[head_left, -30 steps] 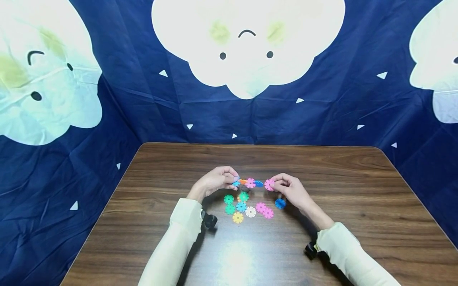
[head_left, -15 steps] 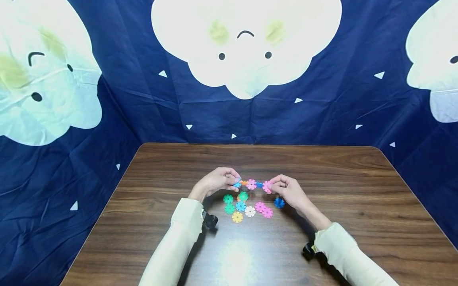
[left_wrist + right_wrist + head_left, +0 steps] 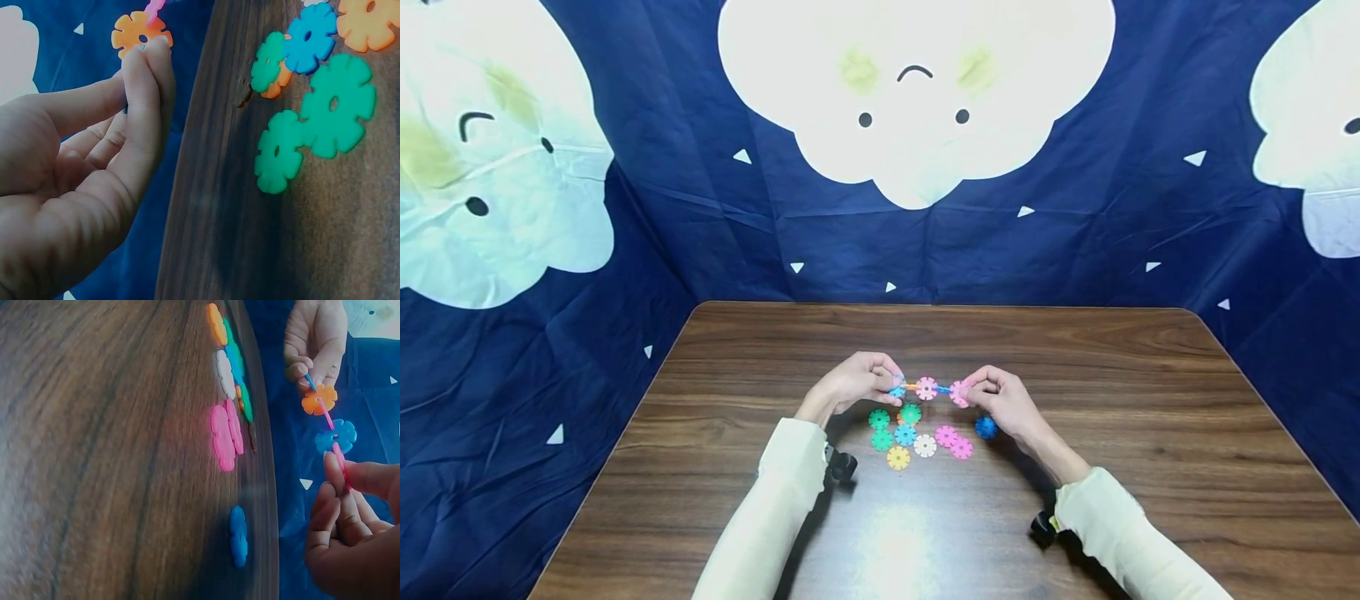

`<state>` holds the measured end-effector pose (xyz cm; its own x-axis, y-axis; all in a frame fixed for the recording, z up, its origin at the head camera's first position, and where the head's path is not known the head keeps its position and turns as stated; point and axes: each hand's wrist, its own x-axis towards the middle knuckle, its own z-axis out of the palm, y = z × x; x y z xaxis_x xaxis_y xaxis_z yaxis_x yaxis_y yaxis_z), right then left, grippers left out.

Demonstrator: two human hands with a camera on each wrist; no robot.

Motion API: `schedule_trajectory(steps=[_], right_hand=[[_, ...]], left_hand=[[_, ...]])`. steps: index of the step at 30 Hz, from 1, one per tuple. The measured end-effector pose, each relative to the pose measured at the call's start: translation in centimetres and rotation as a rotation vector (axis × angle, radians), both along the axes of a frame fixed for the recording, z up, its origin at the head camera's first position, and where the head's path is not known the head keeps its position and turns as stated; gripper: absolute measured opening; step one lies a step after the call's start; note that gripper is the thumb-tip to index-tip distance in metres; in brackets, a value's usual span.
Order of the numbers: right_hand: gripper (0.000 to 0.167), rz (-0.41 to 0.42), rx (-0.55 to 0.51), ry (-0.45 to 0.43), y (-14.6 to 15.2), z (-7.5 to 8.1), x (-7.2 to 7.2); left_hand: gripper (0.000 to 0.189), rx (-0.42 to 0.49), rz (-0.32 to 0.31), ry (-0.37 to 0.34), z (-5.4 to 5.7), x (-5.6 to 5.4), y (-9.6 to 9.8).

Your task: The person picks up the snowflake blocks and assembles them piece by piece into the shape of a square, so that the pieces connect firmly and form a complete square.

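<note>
A row of slotted plastic snowflake discs spans the space between both hands above the table. My left hand (image 3: 857, 387) pinches the light blue disc (image 3: 896, 391) at the row's left end; its fingers cover part of it. From there come an orange disc (image 3: 319, 400), a pink disc (image 3: 927, 388) and a blue disc (image 3: 345, 431), each set crosswise to its neighbour. At the right end, my right hand (image 3: 1011, 404) pinches another pink disc (image 3: 958, 393) between thumb and fingers. In the right wrist view this pink disc stands edge-on, its rim at the blue disc's slots.
Below the hands, loose discs lie on the wooden table (image 3: 760, 517): several green and pink ones, a light blue disc (image 3: 906, 435), a white disc (image 3: 925, 446), a yellow disc (image 3: 898, 457) and a partly covered orange one. A dark blue disc (image 3: 986, 427) lies apart, near the right hand.
My right hand has moved slightly left with its pink disc, closing the gap to the blue disc. The left hand has shifted slightly right. The loose discs have stayed in place.
</note>
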<state>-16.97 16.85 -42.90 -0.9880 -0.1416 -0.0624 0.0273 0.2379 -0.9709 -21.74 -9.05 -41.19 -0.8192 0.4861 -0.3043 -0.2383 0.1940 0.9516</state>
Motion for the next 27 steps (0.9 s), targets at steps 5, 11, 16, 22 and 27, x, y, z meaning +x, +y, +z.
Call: schedule_trajectory(steps=[5,11,16,22,27], right_hand=[[0.018,0.002,-0.002,0.013,-0.16,-0.01,-0.07],[0.020,-0.005,-0.033,0.024,-0.36,-0.01,-0.07],[0.019,-0.011,-0.046,0.025,-0.50,-0.09,-0.14],[0.019,-0.020,-0.056,0.021,-0.59,-0.25,-0.26],[0.018,-0.022,-0.057,0.023,-0.74,0.10,-0.24]], left_hand=[[0.010,0.038,0.002,0.009,-0.02,-0.02,0.08],[0.011,0.057,0.006,0.009,0.09,-0.03,0.07],[0.010,0.057,0.008,0.018,0.13,-0.07,-0.05],[0.010,0.050,0.015,0.015,0.19,-0.08,0.01],[0.010,0.035,0.019,0.019,0.04,-0.18,0.05]])
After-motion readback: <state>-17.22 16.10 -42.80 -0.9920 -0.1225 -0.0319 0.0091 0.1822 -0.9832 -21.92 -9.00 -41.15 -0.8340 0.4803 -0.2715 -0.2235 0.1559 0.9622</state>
